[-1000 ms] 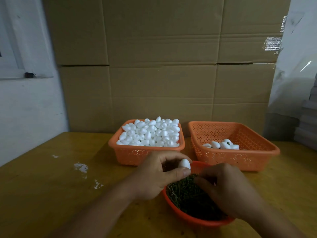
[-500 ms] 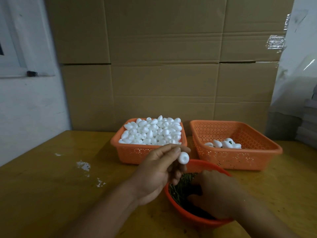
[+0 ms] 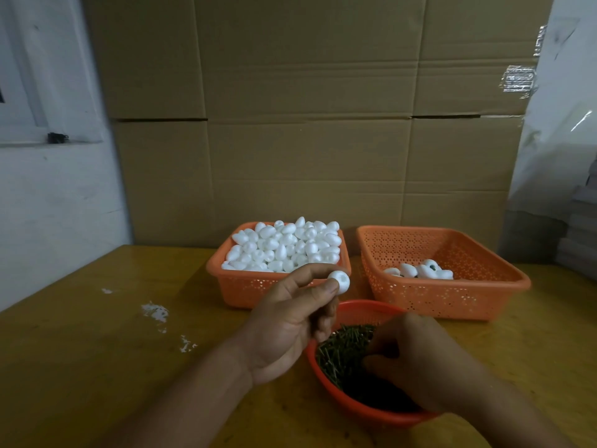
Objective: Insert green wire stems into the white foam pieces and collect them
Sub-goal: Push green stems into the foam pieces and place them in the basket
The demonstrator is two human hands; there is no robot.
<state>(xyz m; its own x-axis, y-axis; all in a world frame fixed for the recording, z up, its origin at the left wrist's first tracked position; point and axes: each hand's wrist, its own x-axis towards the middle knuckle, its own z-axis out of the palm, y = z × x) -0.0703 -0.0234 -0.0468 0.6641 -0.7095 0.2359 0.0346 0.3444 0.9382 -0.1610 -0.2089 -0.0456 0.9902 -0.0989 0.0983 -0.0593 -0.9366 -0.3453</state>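
Observation:
My left hand (image 3: pixel 290 321) pinches one white foam piece (image 3: pixel 340 281) between thumb and forefinger, raised above the red bowl (image 3: pixel 361 310) of green wire stems (image 3: pixel 342 350). My right hand (image 3: pixel 416 360) is down inside that bowl with fingers curled among the stems; what it holds is hidden. Behind stand two orange baskets: the left basket (image 3: pixel 239 286) is heaped with plain white foam pieces (image 3: pixel 284 245), and the right basket (image 3: pixel 452 295) holds several foam pieces with green stems (image 3: pixel 420 271).
The wooden table (image 3: pixel 97 350) carries white foam crumbs (image 3: pixel 155 312) at the left. Stacked cardboard boxes (image 3: pixel 307 124) form a wall right behind the baskets. A white wall is at the left, plastic-wrapped stacks at the far right.
My left hand has lifted the foam piece up and away from the bowl and turned its end toward me. My right hand has sunk deeper into the stems.

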